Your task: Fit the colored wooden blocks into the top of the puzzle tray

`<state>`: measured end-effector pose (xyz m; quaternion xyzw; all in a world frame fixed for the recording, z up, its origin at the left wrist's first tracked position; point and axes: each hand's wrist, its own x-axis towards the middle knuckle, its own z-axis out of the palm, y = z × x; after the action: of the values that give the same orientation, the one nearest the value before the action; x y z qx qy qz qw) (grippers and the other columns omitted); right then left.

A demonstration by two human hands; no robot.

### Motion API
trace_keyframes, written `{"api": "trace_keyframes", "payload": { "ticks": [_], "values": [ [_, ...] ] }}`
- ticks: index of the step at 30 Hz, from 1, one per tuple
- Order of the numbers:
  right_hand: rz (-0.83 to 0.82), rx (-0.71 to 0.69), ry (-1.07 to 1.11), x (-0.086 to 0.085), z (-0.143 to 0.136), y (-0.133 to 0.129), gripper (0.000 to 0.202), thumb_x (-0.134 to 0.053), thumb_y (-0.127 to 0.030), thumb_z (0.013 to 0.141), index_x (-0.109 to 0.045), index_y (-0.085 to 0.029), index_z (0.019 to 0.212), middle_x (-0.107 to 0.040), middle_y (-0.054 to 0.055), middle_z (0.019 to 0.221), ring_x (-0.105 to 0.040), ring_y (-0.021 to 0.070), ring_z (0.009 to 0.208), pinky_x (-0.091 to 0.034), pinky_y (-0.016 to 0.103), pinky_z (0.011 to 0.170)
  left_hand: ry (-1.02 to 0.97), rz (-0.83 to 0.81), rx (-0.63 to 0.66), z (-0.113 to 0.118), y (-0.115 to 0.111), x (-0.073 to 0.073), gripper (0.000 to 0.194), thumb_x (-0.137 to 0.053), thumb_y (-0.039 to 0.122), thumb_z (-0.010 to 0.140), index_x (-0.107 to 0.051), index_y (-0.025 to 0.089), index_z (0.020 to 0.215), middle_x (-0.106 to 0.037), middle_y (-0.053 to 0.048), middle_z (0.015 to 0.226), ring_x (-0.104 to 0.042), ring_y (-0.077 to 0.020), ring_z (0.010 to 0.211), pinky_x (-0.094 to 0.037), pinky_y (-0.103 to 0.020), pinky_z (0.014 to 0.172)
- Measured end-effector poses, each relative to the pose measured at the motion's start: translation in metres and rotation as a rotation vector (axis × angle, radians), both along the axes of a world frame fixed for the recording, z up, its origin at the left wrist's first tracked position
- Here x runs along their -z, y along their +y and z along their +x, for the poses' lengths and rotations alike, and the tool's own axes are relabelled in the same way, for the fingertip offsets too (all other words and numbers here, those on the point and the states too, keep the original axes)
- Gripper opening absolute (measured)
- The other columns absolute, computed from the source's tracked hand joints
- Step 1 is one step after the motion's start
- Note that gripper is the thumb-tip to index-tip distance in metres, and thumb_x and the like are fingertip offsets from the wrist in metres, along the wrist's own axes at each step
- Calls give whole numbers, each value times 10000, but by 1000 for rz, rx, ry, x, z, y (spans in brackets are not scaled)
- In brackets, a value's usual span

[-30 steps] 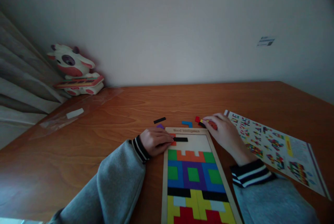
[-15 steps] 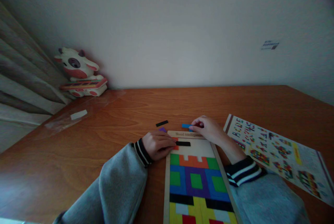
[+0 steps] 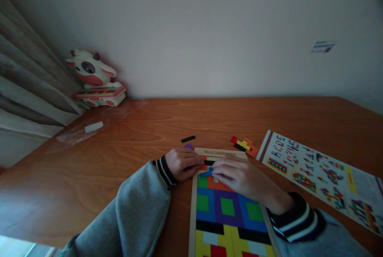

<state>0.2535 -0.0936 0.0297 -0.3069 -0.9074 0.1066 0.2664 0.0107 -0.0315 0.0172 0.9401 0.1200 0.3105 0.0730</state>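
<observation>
A wooden puzzle tray lies in front of me, its lower part filled with flat coloured pieces. My left hand rests over its upper left edge, fingers closed at the left end of a black strip. Beside those fingertips an orange piece shows in part. My right hand is over the tray's upper right, pinching a blue piece just below the black strip. Under the blue piece are a green piece and a notched orange piece, partly covered by my right hand.
Beyond the tray lie another black strip, a purple piece and a cluster of red, yellow, black and orange pieces. A printed pattern sheet is at the right. A toy cow with a keyboard stands at the back left.
My right hand has brought the blue piece from beyond the tray's top edge down over the tray, uncovering the loose cluster behind. My left hand stays almost in place.
</observation>
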Motion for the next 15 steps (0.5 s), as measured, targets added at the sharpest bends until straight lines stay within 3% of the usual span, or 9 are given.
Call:
{"api": "trace_keyframes", "payload": {
  "ticks": [5, 11, 15],
  "values": [
    [79, -8, -79, 1, -2, 0, 174, -541, -258, 926, -708, -222, 960, -695, 35, 952, -628, 176, 881, -499, 355, 840, 20, -19, 6, -2, 1, 4, 186, -585, 172, 858, -678, 146, 1018, -739, -79, 977, -690, -169, 910, -564, -292, 846],
    [67, 46, -122, -4, -4, -2, 211, -566, -368, 901, -727, -234, 875, -615, 40, 803, -558, 187, 803, -462, 366, 749, 15, -14, 18, -1, 1, 3, 181, -586, 199, 868, -685, 144, 1010, -740, -89, 976, -693, -176, 895, -571, -303, 831],
    [62, 72, -141, 0, -1, 0, 216, -543, -367, 917, -712, -249, 983, -606, 32, 804, -546, 191, 805, -448, 372, 754, 24, -10, 21, -1, 1, 0, 184, -608, 223, 862, -687, 141, 1006, -739, -91, 986, -693, -176, 896, -571, -298, 835]
  ]
}}
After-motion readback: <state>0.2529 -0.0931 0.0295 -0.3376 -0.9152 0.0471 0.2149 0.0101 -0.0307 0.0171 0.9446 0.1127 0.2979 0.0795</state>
